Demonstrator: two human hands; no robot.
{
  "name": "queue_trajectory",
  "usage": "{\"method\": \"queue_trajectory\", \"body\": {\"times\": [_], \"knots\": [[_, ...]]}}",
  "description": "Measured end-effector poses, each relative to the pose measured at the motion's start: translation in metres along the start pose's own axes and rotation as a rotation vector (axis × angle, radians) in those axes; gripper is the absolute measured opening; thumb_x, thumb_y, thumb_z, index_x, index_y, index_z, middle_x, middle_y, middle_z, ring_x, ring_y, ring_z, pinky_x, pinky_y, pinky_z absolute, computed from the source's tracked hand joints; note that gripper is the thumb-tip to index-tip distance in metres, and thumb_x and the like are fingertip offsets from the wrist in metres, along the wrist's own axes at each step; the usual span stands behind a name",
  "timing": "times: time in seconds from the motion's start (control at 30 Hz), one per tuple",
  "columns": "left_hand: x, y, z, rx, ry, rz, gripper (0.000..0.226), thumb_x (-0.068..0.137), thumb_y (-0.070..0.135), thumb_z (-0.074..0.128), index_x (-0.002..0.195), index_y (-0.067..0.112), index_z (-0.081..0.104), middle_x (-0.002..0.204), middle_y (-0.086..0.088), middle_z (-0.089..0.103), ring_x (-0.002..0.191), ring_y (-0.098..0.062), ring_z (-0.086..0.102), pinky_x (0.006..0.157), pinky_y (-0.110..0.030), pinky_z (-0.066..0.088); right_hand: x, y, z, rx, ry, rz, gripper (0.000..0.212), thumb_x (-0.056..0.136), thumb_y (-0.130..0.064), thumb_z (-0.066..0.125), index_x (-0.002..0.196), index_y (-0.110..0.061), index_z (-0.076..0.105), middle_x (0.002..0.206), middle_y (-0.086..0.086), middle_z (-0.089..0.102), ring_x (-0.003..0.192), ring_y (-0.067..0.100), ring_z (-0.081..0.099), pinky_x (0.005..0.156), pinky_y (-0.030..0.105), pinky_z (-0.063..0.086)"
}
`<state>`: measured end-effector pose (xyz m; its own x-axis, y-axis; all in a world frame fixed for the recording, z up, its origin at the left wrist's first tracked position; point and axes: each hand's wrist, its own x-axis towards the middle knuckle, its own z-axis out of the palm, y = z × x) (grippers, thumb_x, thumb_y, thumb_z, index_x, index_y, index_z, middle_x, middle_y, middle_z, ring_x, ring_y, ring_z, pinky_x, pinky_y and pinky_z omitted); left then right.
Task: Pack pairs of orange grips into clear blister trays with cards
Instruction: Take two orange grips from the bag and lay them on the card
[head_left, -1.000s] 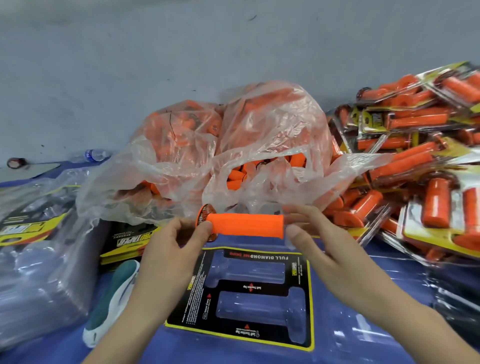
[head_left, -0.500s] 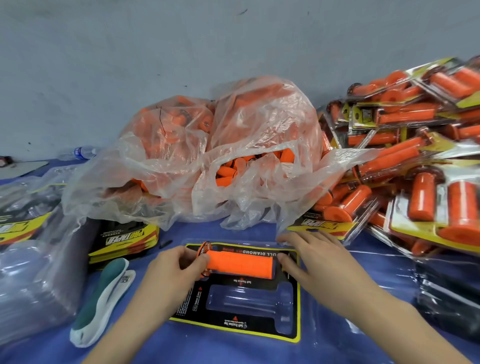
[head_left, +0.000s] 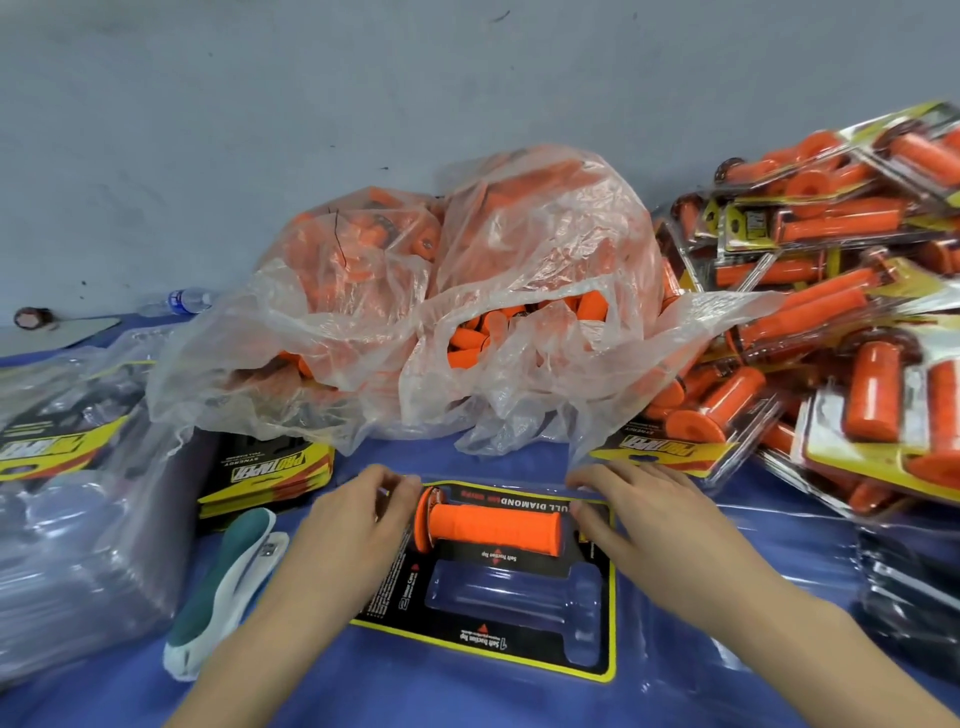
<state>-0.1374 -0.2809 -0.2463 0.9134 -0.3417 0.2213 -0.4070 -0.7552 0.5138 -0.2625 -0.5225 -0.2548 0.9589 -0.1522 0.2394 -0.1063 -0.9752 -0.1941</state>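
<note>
Head view, the only one.

Blue table cover (head_left: 467, 699), grey wall behind.

Blister tray (head_left: 605, 673) lies flat at centre front, black card with a yellow border under the clear plastic. It has two moulded cavities, one behind the other.

Orange grip (head_left: 493, 527) lies on its side in the far cavity, flange end to the left and open end to the right.

Left hand (head_left: 345, 527): fingers curled at the flange end, tips up against the flange or the tray edge. I cannot tell whether it pinches the flange or only touches it.

Right hand (head_left: 641, 514): fingers fairly straight and spread, grasping nothing. The tips rest at the tray's far right corner, and the thumb is just beside the grip's open end.

Surroundings:
- Plastic bag (head_left: 545, 249) of loose orange grips sits directly behind the tray, crumpled and partly open.
- Pile of finished packs (head_left: 831, 322) is on the right, stacked unevenly, each with orange grips under clear plastic.
- Stack of cards (head_left: 270, 467), black and yellow, is left of the tray and partly under the bag's edge.
- Teal and white tool (head_left: 228, 582) lies just beside the left forearm.
- Bagged clear trays (head_left: 67, 530) are at far left.
- Water bottle (head_left: 182, 300) lies on its side at the back left, by the wall.
</note>
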Motion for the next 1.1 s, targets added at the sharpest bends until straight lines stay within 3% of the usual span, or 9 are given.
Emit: {"method": "queue_trajectory", "body": {"times": [0.2,0.33,0.4,0.5,0.67,0.77,0.83,1.0,1.1], "knots": [[0.037,-0.037,-0.052,0.062,0.27,-0.107,0.02,0.1,0.023,0.045,0.092,0.014,0.062,0.09,-0.013,0.067,0.087,-0.037,0.061,0.071,-0.041,0.043,0.007,-0.005,-0.009,0.03,0.044,-0.013,0.033,0.101,-0.047,0.037,0.128,-0.037,0.052,0.127,-0.015,0.051,0.11,0.011,0.056,0.094,0.028,0.039],[0.08,-0.055,-0.067,0.193,0.331,-0.081,0.031,0.095,0.003,0.04,0.115,0.0,0.064,0.117,-0.025,0.062,0.106,-0.041,0.055,0.094,-0.052,0.045,0.016,-0.013,-0.014,0.047,0.08,-0.036,0.032,0.101,-0.045,0.038,0.126,-0.037,0.055,0.125,-0.015,0.053,0.104,0.01,0.058,0.087,0.026,0.04],[0.104,-0.055,-0.066,0.312,0.255,-0.008,0.033,0.095,0.003,0.044,0.122,0.0,0.063,0.123,-0.025,0.058,0.11,-0.041,0.054,0.098,-0.05,0.045,0.018,-0.013,-0.015,0.051,0.081,-0.048,0.031,0.101,-0.044,0.038,0.126,-0.038,0.055,0.124,-0.015,0.054,0.103,0.009,0.059,0.084,0.026,0.039],[0.141,-0.039,-0.061,0.356,0.015,-0.033,0.024,0.097,0.008,0.05,0.115,0.003,0.065,0.113,-0.025,0.063,0.087,-0.033,0.06,0.07,-0.036,0.047,0.021,-0.008,-0.016,0.06,0.088,-0.053,0.03,0.101,-0.044,0.038,0.124,-0.039,0.055,0.122,-0.017,0.054,0.102,0.009,0.058,0.078,0.024,0.033],[0.184,-0.044,-0.04,-0.087,-0.223,-0.362,0.013,0.095,0.012,0.064,0.103,0.011,0.053,0.09,-0.013,0.062,0.068,-0.023,0.059,0.055,-0.028,0.052,0.025,0.0,-0.021,0.072,0.104,-0.025,0.032,0.1,-0.046,0.033,0.125,-0.042,0.052,0.123,-0.02,0.052,0.101,0.007,0.055,0.076,0.023,0.027],[0.197,-0.049,-0.028,-0.139,-0.286,-0.474,0.027,0.103,0.028,0.051,0.082,0.011,0.048,0.055,-0.009,0.053,0.038,-0.016,0.043,0.032,-0.019,0.03,0.027,0.004,-0.024,0.08,0.103,-0.023,0.035,0.099,-0.047,0.029,0.126,-0.042,0.051,0.123,-0.017,0.052,0.103,0.01,0.055,0.078,0.026,0.031],[0.203,-0.052,-0.019,-0.083,-0.313,-0.452,0.049,0.102,0.042,0.041,0.063,0.012,0.046,0.045,-0.008,0.044,0.035,-0.016,0.035,0.038,-0.017,0.024,0.028,0.005,-0.026,0.084,0.109,-0.026,0.037,0.099,-0.047,0.027,0.125,-0.041,0.051,0.122,-0.015,0.052,0.101,0.011,0.056,0.077,0.028,0.032],[0.212,-0.06,-0.009,0.049,-0.209,-0.44,0.031,0.102,0.035,0.049,0.085,0.009,0.047,0.067,-0.008,0.038,0.057,-0.02,0.035,0.052,-0.028,0.027,0.03,0.009,-0.029,0.121,0.129,-0.019,0.032,0.1,-0.044,0.033,0.123,-0.039,0.054,0.122,-0.014,0.053,0.099,0.012,0.057,0.077,0.029,0.038],[0.212,-0.058,-0.014,0.131,-0.244,-0.501,0.04,0.102,0.033,0.051,0.07,0.013,0.037,0.071,-0.002,0.028,0.059,-0.014,0.024,0.054,-0.024,0.021,0.03,0.007,-0.03,0.138,0.143,-0.012,0.031,0.101,-0.043,0.034,0.123,-0.038,0.055,0.122,-0.014,0.053,0.099,0.012,0.058,0.078,0.03,0.039]]}}
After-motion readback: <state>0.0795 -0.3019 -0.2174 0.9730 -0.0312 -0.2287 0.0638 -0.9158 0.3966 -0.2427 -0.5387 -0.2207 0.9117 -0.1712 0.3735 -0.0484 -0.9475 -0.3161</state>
